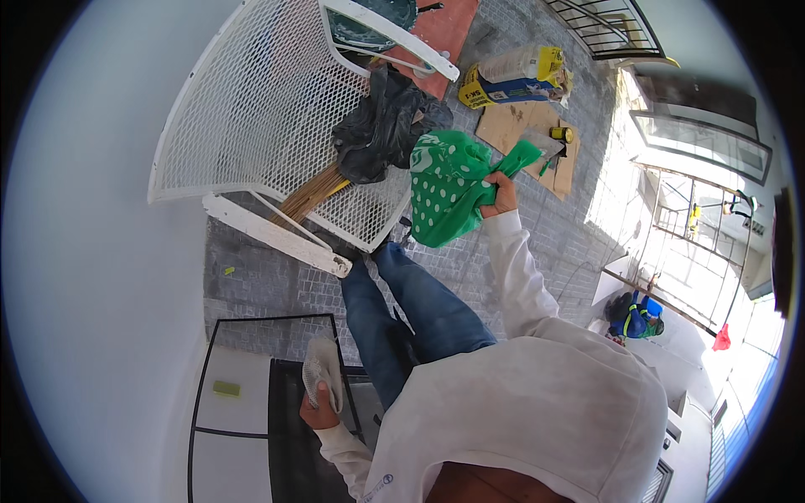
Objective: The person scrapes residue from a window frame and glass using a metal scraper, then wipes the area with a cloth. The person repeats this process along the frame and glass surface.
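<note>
My right hand [501, 194] is closed round the gathered neck of a green plastic bag [449, 197] with white dots. The bag hangs bulging beside the white metal mesh bench [243, 109]. Lower on the left, my left hand [319, 409] grips a pale textured cloth [322, 365], its fingers partly hidden by the fabric; I cannot tell whether it is a glove. On the bench lies a crumpled black plastic bag [381, 126], with a bundle of thin brown sticks [310, 194] beside it. What the green bag contains is hidden.
Paper sacks [516, 75] stand by a cardboard sheet [503, 126], which bears a yellow can [561, 134] and small tools. Near my left hand is a black-framed panel [231, 436] with a green sponge-like block [226, 388]. A person [636, 317] crouches far right.
</note>
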